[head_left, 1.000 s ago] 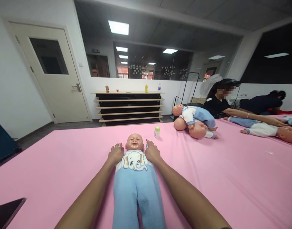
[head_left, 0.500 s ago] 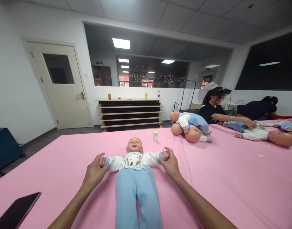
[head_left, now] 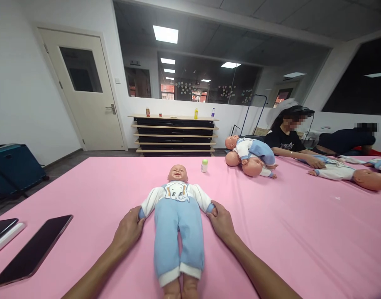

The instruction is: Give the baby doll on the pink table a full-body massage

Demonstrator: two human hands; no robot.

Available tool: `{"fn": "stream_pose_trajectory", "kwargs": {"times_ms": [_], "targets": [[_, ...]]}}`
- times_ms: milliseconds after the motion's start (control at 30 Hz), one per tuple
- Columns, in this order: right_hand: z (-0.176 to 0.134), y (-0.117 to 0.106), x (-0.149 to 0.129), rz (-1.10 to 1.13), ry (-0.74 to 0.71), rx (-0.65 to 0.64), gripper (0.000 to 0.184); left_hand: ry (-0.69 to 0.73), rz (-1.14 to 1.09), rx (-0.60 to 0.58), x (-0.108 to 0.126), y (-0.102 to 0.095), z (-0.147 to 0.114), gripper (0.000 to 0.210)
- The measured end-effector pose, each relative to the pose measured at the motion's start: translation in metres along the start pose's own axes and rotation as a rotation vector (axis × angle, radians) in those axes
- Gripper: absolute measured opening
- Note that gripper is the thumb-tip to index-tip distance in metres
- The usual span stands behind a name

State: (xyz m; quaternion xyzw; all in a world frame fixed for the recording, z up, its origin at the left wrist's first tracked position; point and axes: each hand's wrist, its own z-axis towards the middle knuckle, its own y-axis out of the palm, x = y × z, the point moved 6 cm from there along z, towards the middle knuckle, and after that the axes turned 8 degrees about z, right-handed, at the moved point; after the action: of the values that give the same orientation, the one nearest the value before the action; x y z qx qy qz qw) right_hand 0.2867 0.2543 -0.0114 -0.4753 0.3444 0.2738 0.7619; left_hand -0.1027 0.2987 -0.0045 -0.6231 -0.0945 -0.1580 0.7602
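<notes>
A baby doll (head_left: 178,216) lies on its back on the pink table (head_left: 271,232), its head away from me. It wears a white and light-blue outfit with an elephant face on the chest. My left hand (head_left: 128,228) is closed around the doll's hand and blue cuff on the left side. On the other side, my right hand (head_left: 221,220) grips the doll's other hand at the cuff. Both doll arms slant down and outward from the shoulders. Beyond the doll's head stands a small white bottle with a green cap (head_left: 204,166).
Stacked dolls (head_left: 251,155) lie at the back right. A co-worker (head_left: 290,137) handles another doll (head_left: 343,170) there. A dark phone (head_left: 35,249) and a white object (head_left: 6,239) lie at the near left. A blue suitcase (head_left: 19,168) stands beyond the table's left edge.
Both my hands have brought the doll's arms down from straight out sideways to a downward slant. My view has tipped lower, showing the doll's feet and more of the near left table.
</notes>
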Motion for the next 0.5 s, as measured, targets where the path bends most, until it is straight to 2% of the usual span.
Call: {"fn": "stream_pose_trajectory", "kwargs": {"times_ms": [67,167,300,400,500], "targets": [[0.006,-0.009,-0.002,0.054,0.041,0.037,0.054,-0.028,-0.034,0.022,-0.002,-0.010,0.004,0.042],[0.025,-0.023,-0.010,0.113,0.051,0.131,0.062,-0.091,-0.082,0.118,-0.006,-0.029,0.019,0.052],[0.074,-0.025,-0.027,0.152,-0.007,0.251,0.066,-0.064,-0.104,0.299,0.004,-0.046,0.069,0.060],[0.122,-0.005,-0.041,0.042,-0.022,0.246,0.059,-0.013,-0.095,0.367,0.021,-0.043,0.121,0.050],[0.162,0.034,-0.043,-0.249,0.058,0.095,0.048,-0.045,0.020,0.254,0.036,-0.016,0.171,0.040]]}}
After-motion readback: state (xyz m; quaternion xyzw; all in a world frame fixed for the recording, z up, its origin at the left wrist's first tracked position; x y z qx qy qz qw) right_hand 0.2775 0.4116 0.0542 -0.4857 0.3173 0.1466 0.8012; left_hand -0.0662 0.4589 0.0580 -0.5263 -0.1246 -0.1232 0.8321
